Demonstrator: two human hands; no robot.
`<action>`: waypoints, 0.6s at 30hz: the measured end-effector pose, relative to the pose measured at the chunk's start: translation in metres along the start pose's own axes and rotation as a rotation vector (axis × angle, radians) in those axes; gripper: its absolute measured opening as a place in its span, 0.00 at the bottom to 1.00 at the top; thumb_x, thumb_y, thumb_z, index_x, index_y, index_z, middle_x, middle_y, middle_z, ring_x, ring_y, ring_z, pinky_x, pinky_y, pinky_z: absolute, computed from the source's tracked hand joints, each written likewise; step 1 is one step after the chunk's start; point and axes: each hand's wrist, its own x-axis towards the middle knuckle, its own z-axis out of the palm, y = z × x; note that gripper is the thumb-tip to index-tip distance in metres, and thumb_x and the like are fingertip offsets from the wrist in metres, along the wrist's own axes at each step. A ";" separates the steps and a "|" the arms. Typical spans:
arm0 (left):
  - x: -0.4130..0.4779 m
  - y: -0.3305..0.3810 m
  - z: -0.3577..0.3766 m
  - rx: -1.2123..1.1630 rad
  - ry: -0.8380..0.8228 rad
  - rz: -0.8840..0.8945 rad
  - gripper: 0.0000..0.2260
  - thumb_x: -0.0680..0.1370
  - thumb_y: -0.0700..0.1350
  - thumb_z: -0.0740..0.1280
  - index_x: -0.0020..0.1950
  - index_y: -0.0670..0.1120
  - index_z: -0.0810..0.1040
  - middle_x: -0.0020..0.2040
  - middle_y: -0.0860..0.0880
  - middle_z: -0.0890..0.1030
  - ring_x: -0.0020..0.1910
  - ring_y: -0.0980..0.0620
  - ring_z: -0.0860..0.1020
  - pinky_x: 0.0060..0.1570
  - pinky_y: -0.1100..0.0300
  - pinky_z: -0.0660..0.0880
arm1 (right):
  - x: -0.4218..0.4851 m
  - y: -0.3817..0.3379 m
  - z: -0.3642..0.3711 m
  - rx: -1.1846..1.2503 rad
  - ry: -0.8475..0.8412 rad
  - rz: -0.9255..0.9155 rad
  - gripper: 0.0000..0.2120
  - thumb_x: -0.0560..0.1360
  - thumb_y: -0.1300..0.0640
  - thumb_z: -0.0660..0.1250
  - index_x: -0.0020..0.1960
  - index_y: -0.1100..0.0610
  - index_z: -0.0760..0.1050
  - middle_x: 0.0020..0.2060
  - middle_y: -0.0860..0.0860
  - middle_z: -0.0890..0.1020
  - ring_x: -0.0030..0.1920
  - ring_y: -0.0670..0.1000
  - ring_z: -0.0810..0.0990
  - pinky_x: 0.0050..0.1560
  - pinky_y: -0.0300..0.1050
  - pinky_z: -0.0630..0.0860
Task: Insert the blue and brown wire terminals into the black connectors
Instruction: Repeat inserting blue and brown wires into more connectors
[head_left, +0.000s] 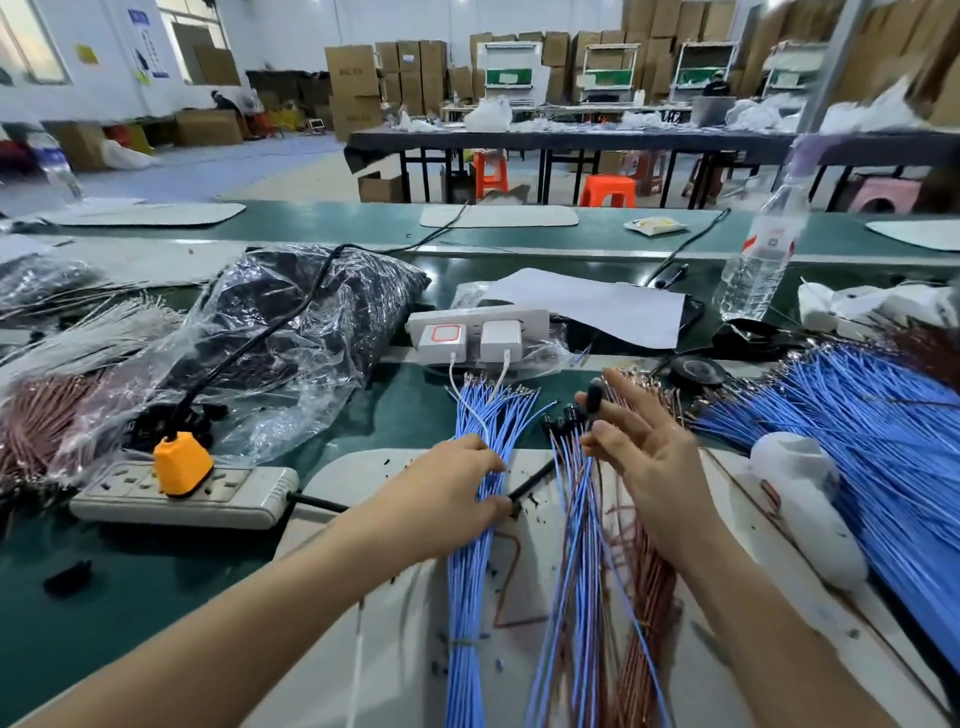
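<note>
Nearest, at six o'clock, a white mat (374, 467) lies on the green bench (156, 571), with three lots of wire running away from the viewer. The blue wires (475, 582) lie at the left, tied low down. A mixed bundle (576, 530) of blue and brown lies in the middle. The brown wires (647, 597) lie at the right.

The left hand (457, 488) reaches in from seven o'clock. Its fingers curl over the blue wires and its thumb is on the near side, so it grips them. The right hand (639, 452) comes from five o'clock and hangs over the mixed bundle and the brown wires with palm turned inward, fingers straight and spread, clasping nothing. Something black covers its index fingertip; what it is cannot be told.

Just left of that hand, the black connectors (563, 415) cap the far ends of the mixed bundle. The bare metal tips of the blue wires fan out at twelve o'clock of the left hand.

At nine o'clock a power strip (208, 499) carries an orange plug (182, 462). At three o'clock a wide spread of loose blue wire (883, 441) lies behind a white bottle (805, 504) on its side. Farther off, a crumpled plastic bag (291, 322) is at eleven o'clock, a white socket block (478, 332) at twelve, and a clear water bottle (758, 260) at one.
</note>
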 end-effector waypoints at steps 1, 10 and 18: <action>0.004 0.000 0.002 0.017 0.015 -0.010 0.18 0.79 0.51 0.64 0.67 0.47 0.73 0.61 0.50 0.72 0.60 0.50 0.72 0.59 0.60 0.66 | -0.001 -0.001 0.001 -0.051 -0.002 -0.013 0.25 0.75 0.71 0.63 0.66 0.49 0.71 0.48 0.49 0.84 0.44 0.42 0.82 0.45 0.35 0.78; 0.027 0.050 0.016 -0.946 -0.004 -0.043 0.17 0.77 0.48 0.69 0.65 0.54 0.71 0.39 0.51 0.82 0.30 0.60 0.74 0.31 0.66 0.71 | 0.002 0.002 0.002 0.177 0.003 0.018 0.17 0.72 0.67 0.66 0.58 0.52 0.77 0.39 0.54 0.82 0.32 0.47 0.78 0.36 0.38 0.78; 0.022 0.046 0.039 -0.936 0.158 0.032 0.20 0.79 0.41 0.65 0.69 0.54 0.68 0.30 0.53 0.80 0.26 0.57 0.68 0.31 0.64 0.67 | 0.004 0.014 -0.007 0.046 0.235 -0.035 0.18 0.76 0.70 0.63 0.56 0.48 0.73 0.40 0.53 0.84 0.30 0.48 0.80 0.34 0.40 0.78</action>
